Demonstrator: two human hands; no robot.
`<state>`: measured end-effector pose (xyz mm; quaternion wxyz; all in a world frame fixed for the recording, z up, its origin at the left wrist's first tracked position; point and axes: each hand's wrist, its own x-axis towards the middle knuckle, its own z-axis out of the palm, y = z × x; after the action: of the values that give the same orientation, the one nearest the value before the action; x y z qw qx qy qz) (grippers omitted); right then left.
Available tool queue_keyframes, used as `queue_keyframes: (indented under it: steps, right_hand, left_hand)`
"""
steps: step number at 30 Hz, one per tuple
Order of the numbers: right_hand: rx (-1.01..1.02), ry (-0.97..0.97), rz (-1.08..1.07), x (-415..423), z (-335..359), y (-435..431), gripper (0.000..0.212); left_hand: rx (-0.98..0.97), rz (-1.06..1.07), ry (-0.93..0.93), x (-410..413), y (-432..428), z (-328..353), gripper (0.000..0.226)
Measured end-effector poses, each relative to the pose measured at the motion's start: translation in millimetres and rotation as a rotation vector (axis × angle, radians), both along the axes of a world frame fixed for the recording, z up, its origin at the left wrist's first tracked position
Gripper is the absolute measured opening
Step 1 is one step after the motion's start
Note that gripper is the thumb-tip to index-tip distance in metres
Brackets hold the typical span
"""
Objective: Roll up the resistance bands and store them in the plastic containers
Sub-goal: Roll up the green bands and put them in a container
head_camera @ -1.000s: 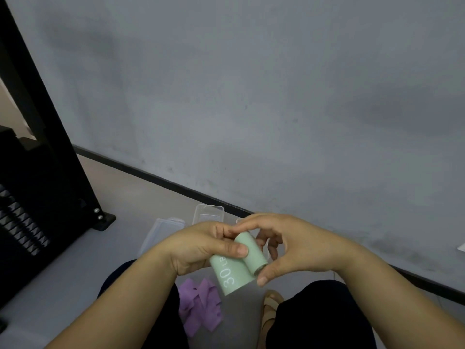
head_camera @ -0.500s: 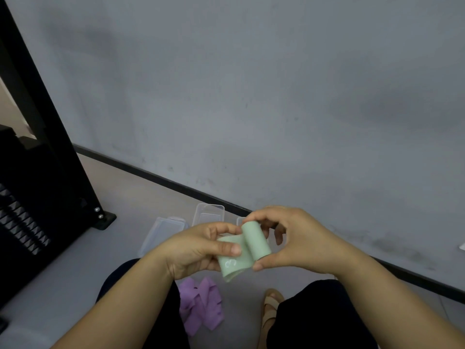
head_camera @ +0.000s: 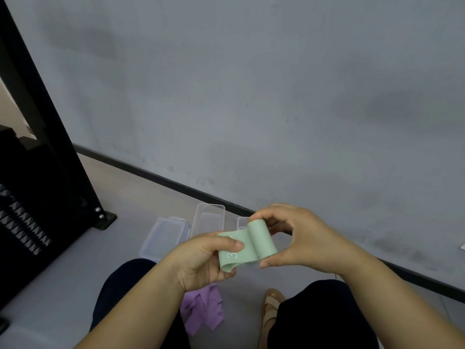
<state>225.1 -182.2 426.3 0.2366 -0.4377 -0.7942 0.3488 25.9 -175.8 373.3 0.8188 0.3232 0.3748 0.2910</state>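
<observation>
Resistance band point(head_camera: 251, 248), green, sits above clear plastic containers point(head_camera: 210, 205): right hand point(head_camera: 302, 240) pinches its roll, left hand point(head_camera: 201, 260) grips the flat tail, shorter than a second ago, so rolling seems nearly finished.

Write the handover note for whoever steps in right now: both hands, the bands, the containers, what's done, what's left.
Left hand: pinches the flat end of the green band.
Right hand: holds its rolled part between thumb and fingers.
Purple band: crumpled on the floor, unrolled.
Clear containers: on the floor by the wall; no band visible inside.
Done: green band partly rolled.
Left: finish that roll, roll the purple one, store both.
</observation>
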Motion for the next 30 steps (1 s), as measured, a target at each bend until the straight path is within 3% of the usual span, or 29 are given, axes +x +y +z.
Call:
queue_keyframes:
  steps: [10, 16, 23, 26, 30]
  right_hand:
    - [0.189, -0.266, 0.043, 3, -14, 4, 0.056]
    - [0.214, -0.299, 0.053, 1, -19, 4, 0.056]
    - [0.121, -0.149, 0.013, 0, -23, 2, 0.07]
    - [0.099, -0.07, 0.003, 0, -22, 0, 0.064]
    - [0.152, -0.101, 0.001, 1, -20, -1, 0.056]
  left_hand:
    - [0.021, 0.077, 0.045, 15, -2, -6, 0.052]
    - [0.099, 0.095, 0.149, 18, -6, 2, 0.037]
    - [0.133, 0.146, 0.183, 15, -4, 5, 0.038]
    - [0.139, 0.114, 0.159, 13, -4, 7, 0.033]
    - [0.133, 0.074, 0.142, 12, -4, 5, 0.034]
